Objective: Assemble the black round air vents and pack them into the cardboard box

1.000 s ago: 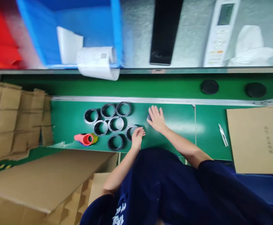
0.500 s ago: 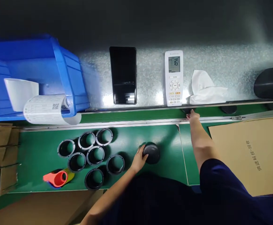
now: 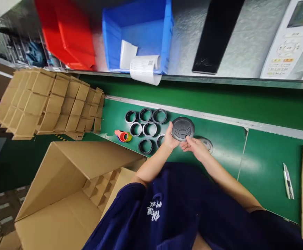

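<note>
A round black louvred disc [image 3: 183,128] is held up over the green bench, its slatted face towards me. My left hand [image 3: 170,139] grips its left edge, thumb along the rim. My right hand [image 3: 195,147] is closed at its lower right edge, fingertips pinching the rim. Partly hidden behind my right hand, a second round disc [image 3: 208,145] lies on the bench. Left of my hands stand several black rings [image 3: 149,129], one partly covered by my left wrist.
An orange and yellow tube-shaped piece [image 3: 123,136] lies beside the rings. Folded cardboard dividers [image 3: 60,104] are stacked at the left, above an open carton [image 3: 60,205]. A utility knife [image 3: 288,181] rests at right. The shelf holds a blue bin [image 3: 168,38], red bin [image 3: 70,38], phone [image 3: 216,38] and remote [image 3: 286,47].
My view has swung left. My right hand has come back from under the shelf edge to my left hand. A disc is now raised in both hands, with another lying on the bench.
</note>
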Motion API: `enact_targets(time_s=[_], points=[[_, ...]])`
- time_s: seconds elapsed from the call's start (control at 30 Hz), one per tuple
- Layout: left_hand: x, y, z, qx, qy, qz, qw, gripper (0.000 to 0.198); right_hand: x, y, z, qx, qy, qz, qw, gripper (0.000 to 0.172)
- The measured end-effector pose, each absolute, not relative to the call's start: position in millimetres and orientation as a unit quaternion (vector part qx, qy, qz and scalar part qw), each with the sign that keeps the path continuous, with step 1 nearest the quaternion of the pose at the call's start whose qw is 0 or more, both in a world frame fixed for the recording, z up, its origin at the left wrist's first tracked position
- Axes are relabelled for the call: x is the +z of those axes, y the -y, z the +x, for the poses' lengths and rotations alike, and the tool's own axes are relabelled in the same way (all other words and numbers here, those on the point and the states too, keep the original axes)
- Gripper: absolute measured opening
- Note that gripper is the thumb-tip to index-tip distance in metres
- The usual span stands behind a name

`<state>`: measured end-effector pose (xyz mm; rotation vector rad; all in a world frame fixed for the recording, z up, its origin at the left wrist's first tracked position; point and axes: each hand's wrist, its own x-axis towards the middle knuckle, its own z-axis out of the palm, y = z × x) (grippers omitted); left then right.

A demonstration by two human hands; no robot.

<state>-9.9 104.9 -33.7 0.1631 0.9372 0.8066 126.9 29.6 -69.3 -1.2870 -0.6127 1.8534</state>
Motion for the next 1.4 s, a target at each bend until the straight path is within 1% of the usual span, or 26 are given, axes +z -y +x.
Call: enact_targets(time_s=[0.03,0.1,0.17,0.23,0.3,0.37,0.57,0.7,0.77,0.83,0.87,0.9,0.93,1.0,1.1,1.17,1.27,1.33,1.4], points=[[-28.4,-97.6,-17.9,0.398,-0.425,0.077,0.809,0.075,-63.9,-27.9,129.9,0.666,0.311,-0.558,0.385,0.064],[-20.5,-80.6,-31.4,0.426,-0.383,0.074,0.816,0.073,-52.7,-30.3,142.3,0.48,0.466,-0.63,0.395,0.067],[-16.1,-63.2,-40.5,0.429,-0.339,0.068,0.834,0.073,-41.0,-34.4,152.8,0.327,0.612,-0.607,0.387,0.061],[-14.0,-48.1,-46.2,0.434,-0.306,0.068,0.845,0.075,-32.0,-35.6,154.1,0.267,0.712,-0.552,0.342,0.055],[-12.6,-36.4,-50.5,0.433,-0.293,0.075,0.849,0.076,-28.3,-33.4,146.4,0.254,0.754,-0.53,0.293,0.054],[-10.8,-27.6,-55.4,0.425,-0.299,0.082,0.851,0.077,-28.7,-29.8,134.6,0.261,0.761,-0.526,0.274,0.059],[-2.7,-9.1,-71.6,0.424,-0.336,0.078,0.837,0.09,-22.9,-25.3,112.3,0.367,0.711,-0.513,0.31,0.081],[-4.8,-1.7,-78.8,0.434,-0.349,0.063,0.828,0.097,-21.4,-22.1,106.8,0.39,0.681,-0.527,0.326,0.084],[-10.4,0.9,-83.5,0.444,-0.343,0.049,0.826,0.097,-28.2,-14.3,101.9,0.358,0.704,-0.529,0.309,0.079],[-18.6,4.8,-89.4,0.458,-0.344,0.036,0.819,0.094,-38.9,-1.7,95.4,0.298,0.77,-0.497,0.268,0.069],[-23.4,7.7,-92.5,0.459,-0.349,0.029,0.816,0.092,-45.1,5.5,91.9,0.27,0.809,-0.464,0.24,0.067],[-28.5,11.5,-95.5,0.453,-0.358,0.022,0.817,0.09,-51.4,12.4,88.4,0.249,0.842,-0.43,0.211,0.069],[-33.8,16.0,-98.3,0.439,-0.369,0.016,0.819,0.089,-57.7,18.4,85.0,0.239,0.864,-0.403,0.184,0.074],[-44.8,25.8,-103.0,0.407,-0.392,0.006,0.825,0.087,-70.0,25.5,77.8,0.257,0.874,-0.389,0.136,0.089],[-60.8,37.9,-111.3,0.403,-0.407,-0.005,0.82,0.085,-87.7,20.7,62.9,0.337,0.857,-0.383,0.077,0.112],[-70.4,42.4,-121.3,0.418,-0.426,-0.018,0.802,0.084,-99.7,7.9,48.7,0.364,0.852,-0.37,0.069,0.116],[-83.5,47.6,-143.8,0.416,-0.534,-0.047,0.735,0.078,-119.2,-19.1,25.2,0.317,0.837,-0.434,0.1,0.114],[-91.5,52.4,-158.5,0.404,-0.62,-0.044,0.671,0.065,-132.9,-35.6,13.0,0.271,0.832,-0.474,0.098,0.113],[-98.7,57.0,-167.3,0.403,-0.666,-0.023,0.628,0.049,-145.7,-45.6,7.2,0.239,0.841,-0.48,0.07,0.112]])
